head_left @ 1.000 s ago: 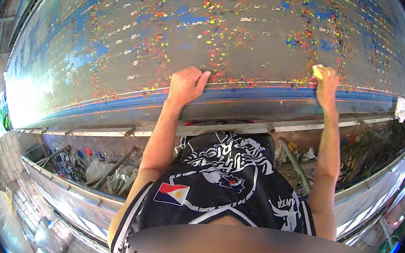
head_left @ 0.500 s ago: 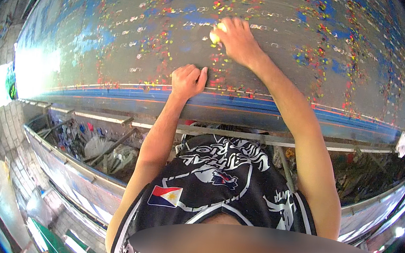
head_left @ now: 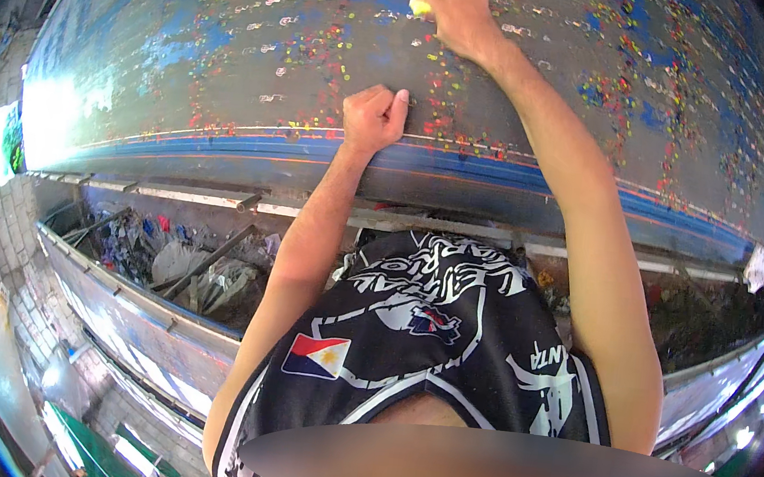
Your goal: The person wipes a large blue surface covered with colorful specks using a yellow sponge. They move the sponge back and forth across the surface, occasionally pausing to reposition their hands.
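Observation:
My right hand (head_left: pixel 467 22) reaches out over the long grey work surface (head_left: pixel 364 55), its fingers curled round a bright yellow wad (head_left: pixel 421 4). The wad looks soft, like a sponge or bunched cloth, though most of it is covered by the fingers. Nearer to me, my left hand (head_left: pixel 373 118) rests as a closed fist on the same surface, close to its front edge. No object shows in that fist. Rows of small red, yellow and green paint-like spots, blue smears and pale outline marks cover the surface around both hands.
A blue-striped edge (head_left: pixel 464 166) runs along the surface's front, with a pale rail (head_left: pixel 154 189) below it. Under the rail lies a trough holding plastic bags (head_left: pixel 179 264) and scraps. White material (head_left: pixel 757 269) hangs at the right end. Brick paving (head_left: pixel 15 228) shows at left.
My right hand has moved farther away across the surface with the yellow wad. The left fist stays near the front edge, while the whole view has shifted slightly.

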Demonstrator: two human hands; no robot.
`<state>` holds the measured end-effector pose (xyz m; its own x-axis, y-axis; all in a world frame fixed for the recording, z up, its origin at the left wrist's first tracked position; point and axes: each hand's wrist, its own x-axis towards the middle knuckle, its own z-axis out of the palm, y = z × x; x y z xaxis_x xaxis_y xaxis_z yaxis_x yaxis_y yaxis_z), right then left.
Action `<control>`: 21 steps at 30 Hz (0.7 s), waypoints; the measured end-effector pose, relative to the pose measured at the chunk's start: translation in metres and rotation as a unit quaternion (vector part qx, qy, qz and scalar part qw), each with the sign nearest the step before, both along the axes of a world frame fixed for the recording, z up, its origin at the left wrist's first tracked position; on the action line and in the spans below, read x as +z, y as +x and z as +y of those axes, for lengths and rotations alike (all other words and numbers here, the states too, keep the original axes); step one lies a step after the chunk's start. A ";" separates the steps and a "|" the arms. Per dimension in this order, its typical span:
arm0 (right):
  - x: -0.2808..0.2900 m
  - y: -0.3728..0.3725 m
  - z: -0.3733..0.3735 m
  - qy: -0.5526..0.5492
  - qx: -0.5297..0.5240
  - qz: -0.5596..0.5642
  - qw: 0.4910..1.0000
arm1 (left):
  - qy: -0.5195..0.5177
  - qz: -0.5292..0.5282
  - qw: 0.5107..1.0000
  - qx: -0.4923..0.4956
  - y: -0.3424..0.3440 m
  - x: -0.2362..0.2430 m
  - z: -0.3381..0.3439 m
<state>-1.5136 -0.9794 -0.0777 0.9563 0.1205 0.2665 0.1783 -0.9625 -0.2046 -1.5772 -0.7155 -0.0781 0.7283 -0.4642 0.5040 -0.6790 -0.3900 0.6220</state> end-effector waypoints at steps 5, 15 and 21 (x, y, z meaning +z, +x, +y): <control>0.015 -0.135 0.044 0.040 0.083 0.039 0.995 | -0.046 0.094 0.994 -0.025 0.003 0.003 0.005; 0.015 -0.298 -0.038 0.028 -0.252 0.109 0.961 | -0.053 0.117 0.991 -0.045 0.008 -0.009 0.009; 0.002 -0.357 -0.096 0.014 -0.467 0.090 0.880 | -0.037 0.124 0.989 -0.072 0.008 -0.014 0.012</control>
<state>-1.8711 -1.0755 -0.0753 0.6615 -0.7444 0.0908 -0.7252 -0.6658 -0.1753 -1.5689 -0.7032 -0.0919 0.7627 -0.5407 0.3548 -0.5475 -0.2477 0.7993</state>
